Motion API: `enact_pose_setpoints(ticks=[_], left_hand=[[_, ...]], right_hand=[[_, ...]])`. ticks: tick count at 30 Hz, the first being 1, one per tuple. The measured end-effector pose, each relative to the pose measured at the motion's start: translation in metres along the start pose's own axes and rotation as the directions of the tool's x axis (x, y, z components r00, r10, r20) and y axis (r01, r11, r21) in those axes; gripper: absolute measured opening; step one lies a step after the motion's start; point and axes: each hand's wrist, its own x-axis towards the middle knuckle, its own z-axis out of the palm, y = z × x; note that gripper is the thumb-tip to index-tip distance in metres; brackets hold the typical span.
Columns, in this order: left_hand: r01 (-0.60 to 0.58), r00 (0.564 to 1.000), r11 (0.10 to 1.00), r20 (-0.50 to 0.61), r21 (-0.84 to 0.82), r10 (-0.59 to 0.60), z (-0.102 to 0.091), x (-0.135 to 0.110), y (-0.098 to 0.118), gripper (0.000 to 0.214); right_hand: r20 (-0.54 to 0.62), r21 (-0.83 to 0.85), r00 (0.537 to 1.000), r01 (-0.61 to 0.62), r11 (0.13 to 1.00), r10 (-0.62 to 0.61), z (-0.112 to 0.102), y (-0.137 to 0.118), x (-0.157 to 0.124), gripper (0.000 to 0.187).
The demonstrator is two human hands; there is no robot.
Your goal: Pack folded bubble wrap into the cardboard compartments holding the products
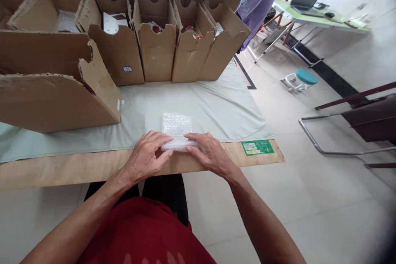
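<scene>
A bubble-wrap sheet (177, 126) lies at the front of the cloth-covered table, its near end rolled or folded into a thick band. My left hand (150, 152) grips the left end of that band, thumb below and fingers on top. At the right end, my right hand (208, 151) pinches it in the same way. Whether something is wrapped inside the band I cannot tell. The far part of the sheet lies flat on the pale green cloth (210, 107).
Several open cardboard bins (157, 55) stand in a row at the back. A larger cardboard box (62, 103) is at the left. A green label (257, 147) sits on the wooden table edge (77, 169). Behind the bins a person in a purple shirt (261, 0) is partly visible.
</scene>
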Motion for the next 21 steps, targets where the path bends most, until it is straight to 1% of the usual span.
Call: enact_pose_setpoints(ticks=[1,2,3,5,6,7,9,10,11,12,14,15,16,18,19,20,21], left_hand=[[0.064,0.998,0.998,0.019,-0.025,-0.064,-0.002,0.002,0.0,0.029],[0.141,0.99,0.99,0.028,-0.028,-0.141,-0.003,0.007,0.0,0.031],[0.217,0.976,0.976,0.025,-0.011,-0.216,-0.002,0.012,-0.001,0.033],[0.318,0.948,0.946,-0.01,0.061,-0.318,0.002,0.026,-0.005,0.034],[0.338,0.941,0.935,-0.031,0.106,-0.337,0.004,0.033,-0.008,0.034],[0.345,0.939,0.927,-0.051,0.149,-0.341,0.007,0.039,-0.01,0.034],[0.349,0.937,0.916,-0.093,0.2,-0.337,0.009,0.047,-0.014,0.033],[0.355,0.934,0.914,-0.112,0.194,-0.339,0.01,0.047,-0.015,0.034],[0.366,0.928,0.916,-0.133,0.161,-0.348,0.009,0.046,-0.014,0.035],[0.384,0.917,0.918,-0.16,0.099,-0.366,0.009,0.041,-0.013,0.037],[0.429,0.874,0.896,-0.201,-0.114,-0.444,0.006,0.027,-0.008,0.044],[0.451,0.842,0.856,-0.199,-0.254,-0.502,0.006,0.019,-0.004,0.049],[0.469,0.806,0.788,-0.172,-0.399,-0.566,0.005,0.01,0.0,0.054],[0.483,0.749,0.59,-0.044,-0.647,-0.661,0.006,-0.005,0.009,0.063],[0.477,0.738,0.488,0.032,-0.731,-0.674,0.007,-0.009,0.013,0.064],[0.465,0.739,0.404,0.094,-0.787,-0.668,0.008,-0.012,0.017,0.062],[0.452,0.747,0.347,0.136,-0.822,-0.651,0.009,-0.013,0.02,0.058]], right_hand=[[0.015,0.012,0.999,-0.049,0.999,0.049,-0.002,0.0,0.002,0.028],[-0.003,0.0,0.997,-0.083,0.997,0.083,-0.002,0.001,0.003,0.03],[-0.054,-0.032,0.994,-0.101,0.994,0.099,-0.002,0.001,0.004,0.032],[-0.18,-0.144,0.982,-0.085,0.986,0.058,0.002,0.0,0.006,0.035],[-0.211,-0.211,0.977,-0.057,0.976,0.012,0.005,0.0,0.006,0.037],[-0.202,-0.273,0.979,-0.022,0.962,-0.035,0.008,0.0,0.007,0.038],[-0.111,-0.359,0.989,0.051,0.932,-0.097,0.013,0.0,0.009,0.037],[-0.062,-0.379,0.992,0.079,0.922,-0.111,0.015,0.001,0.011,0.036],[-0.03,-0.386,0.993,0.091,0.918,-0.111,0.016,0.002,0.013,0.035],[-0.021,-0.378,0.995,0.086,0.922,-0.102,0.016,0.003,0.015,0.033],[-0.065,-0.311,0.996,0.038,0.95,-0.061,0.015,0.003,0.018,0.029],[-0.102,-0.249,0.994,0.002,0.969,-0.028,0.014,0.002,0.018,0.027],[-0.138,-0.169,0.99,-0.04,0.985,0.017,0.013,-0.001,0.018,0.027],[-0.165,0.04,0.978,-0.126,0.991,0.131,0.011,-0.013,0.015,0.027],[-0.142,0.161,0.972,-0.162,0.974,0.185,0.011,-0.02,0.013,0.028],[-0.095,0.278,0.97,-0.192,0.941,0.226,0.011,-0.028,0.01,0.028],[-0.032,0.378,0.968,-0.217,0.9,0.247,0.011,-0.036,0.008,0.027]])
